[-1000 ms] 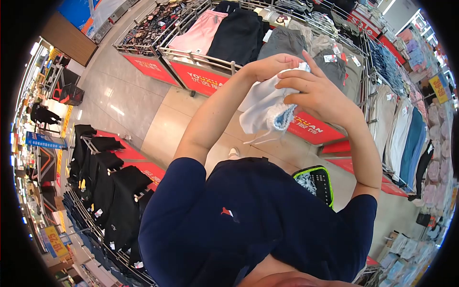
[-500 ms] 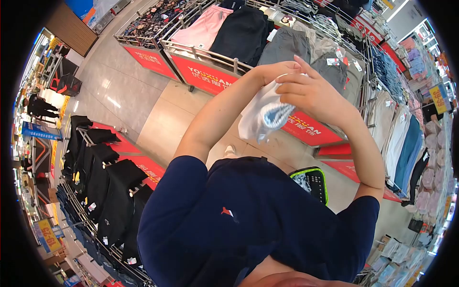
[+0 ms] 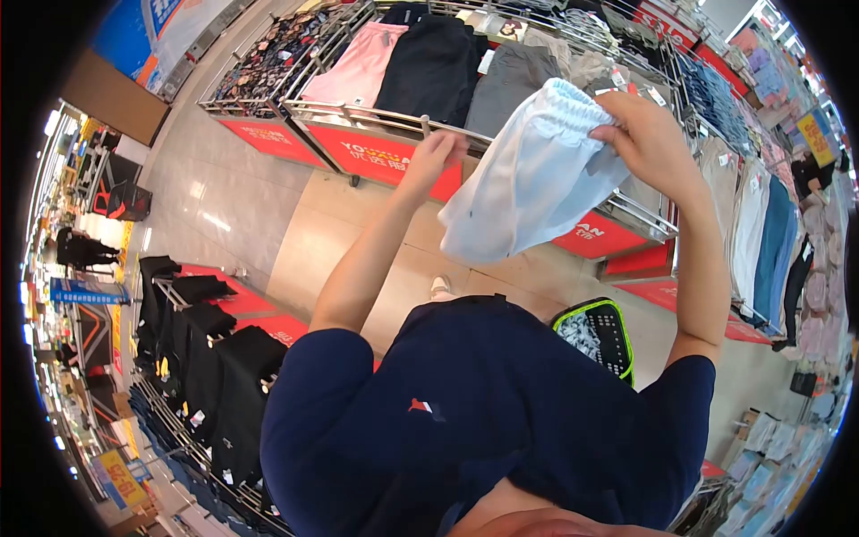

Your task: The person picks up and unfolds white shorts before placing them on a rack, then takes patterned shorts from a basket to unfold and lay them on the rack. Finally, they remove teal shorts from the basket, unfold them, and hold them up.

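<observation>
White shorts (image 3: 532, 183) with a gathered elastic waistband hang in front of me, the waistband up and the legs slanting down to the left. My right hand (image 3: 651, 148) is closed on the waistband at its right side, thumb on the near face. To the left of the shorts, apart from them, my left hand (image 3: 433, 163) is raised before the display rail. Its fingers are bent towards the shorts and smeared by motion.
Ahead stands a railed display bin with pink trousers (image 3: 358, 63), black trousers (image 3: 428, 72) and grey trousers (image 3: 508, 82). A green-rimmed black basket (image 3: 613, 345) is low at my right. Black garments (image 3: 237, 367) hang on a rack at left.
The shorts, bunched between both hands before, now hang spread out from my right hand. My left hand has come off them and moved left; my right hand has moved right.
</observation>
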{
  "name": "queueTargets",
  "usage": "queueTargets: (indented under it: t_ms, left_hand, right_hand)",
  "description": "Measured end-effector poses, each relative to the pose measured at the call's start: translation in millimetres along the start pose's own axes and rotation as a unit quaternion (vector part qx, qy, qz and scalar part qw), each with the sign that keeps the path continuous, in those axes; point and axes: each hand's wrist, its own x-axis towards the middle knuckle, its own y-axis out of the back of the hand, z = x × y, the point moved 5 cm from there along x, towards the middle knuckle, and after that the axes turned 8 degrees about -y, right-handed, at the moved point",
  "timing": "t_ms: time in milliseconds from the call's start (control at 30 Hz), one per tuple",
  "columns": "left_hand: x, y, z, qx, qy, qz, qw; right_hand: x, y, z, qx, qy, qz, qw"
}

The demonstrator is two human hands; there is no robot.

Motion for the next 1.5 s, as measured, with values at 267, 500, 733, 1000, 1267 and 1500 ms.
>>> queueTargets:
  t_ms: [267,500,733,1000,1267,1500]
  left_hand:
    - [-43,-46,-72,-0.013,-0.055,-0.083,0.995]
    - [-19,-73,-84,0.045,-0.03,-0.174,0.983]
    - [-36,-92,-114,0.078,0.072,-0.295,0.95]
    - [-41,-130,-111,-0.03,0.137,-0.263,0.955]
    - [-34,-150,-121,0.045,0.016,-0.322,0.945]
    - [-41,-155,-111,0.003,0.018,-0.307,0.952]
  right_hand:
    - [-6,23,5,-0.077,-0.02,0.012,0.997]
    - [-9,25,18,-0.087,-0.042,0.011,0.995]
    - [-24,26,27,-0.052,-0.058,0.003,0.997]
    - [-37,36,31,-0.057,-0.075,0.002,0.996]
    - [-50,42,34,-0.037,-0.099,-0.015,0.994]
    - [-60,43,48,0.006,-0.157,-0.041,0.987]
